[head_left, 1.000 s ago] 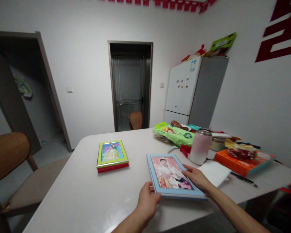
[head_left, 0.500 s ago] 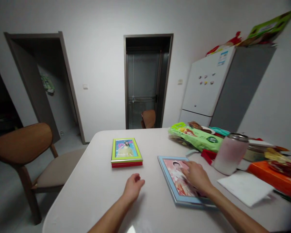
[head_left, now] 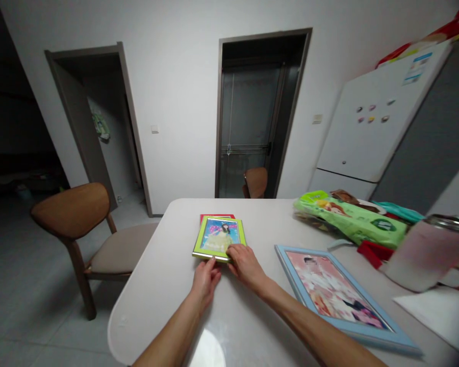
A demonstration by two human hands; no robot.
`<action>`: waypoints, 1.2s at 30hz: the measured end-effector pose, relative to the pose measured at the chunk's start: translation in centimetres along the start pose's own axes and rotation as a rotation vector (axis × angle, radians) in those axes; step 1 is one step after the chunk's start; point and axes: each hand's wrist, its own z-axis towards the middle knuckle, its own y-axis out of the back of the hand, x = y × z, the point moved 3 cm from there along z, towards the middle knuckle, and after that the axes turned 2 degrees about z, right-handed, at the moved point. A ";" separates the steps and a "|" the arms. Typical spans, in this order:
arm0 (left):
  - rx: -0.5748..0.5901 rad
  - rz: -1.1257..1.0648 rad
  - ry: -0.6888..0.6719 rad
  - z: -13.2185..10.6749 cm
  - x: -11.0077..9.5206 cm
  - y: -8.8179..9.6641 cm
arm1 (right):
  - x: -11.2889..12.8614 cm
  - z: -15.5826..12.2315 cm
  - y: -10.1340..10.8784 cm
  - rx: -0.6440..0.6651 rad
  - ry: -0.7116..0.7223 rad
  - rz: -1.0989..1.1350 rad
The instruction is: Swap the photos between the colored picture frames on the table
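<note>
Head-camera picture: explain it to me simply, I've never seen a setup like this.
There is no machine here, just a person's two bare hands. The camera sits on that person's head, looking forward and down. On the pale table, the right hand grasps the near right corner of a green photo frame; the left hand is at its near edge, its exact grip unclear. A red frame peeks out past the far edge. To the right lie a blue frame, a green package, a pinkish container and white paper.
</note>
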 end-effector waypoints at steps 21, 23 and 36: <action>0.721 1.302 -1.108 -15.4 1.0 -3.6 | 0.9 -11.8 6.2 -0.105 -0.855 1.556; 0.660 1.384 -1.159 -15.2 1.9 -3.1 | 0.3 -11.7 5.2 -0.042 -0.785 1.468; 0.609 1.441 -1.155 -13.5 4.7 -0.3 | -1.3 -10.5 0.7 0.020 -0.500 0.283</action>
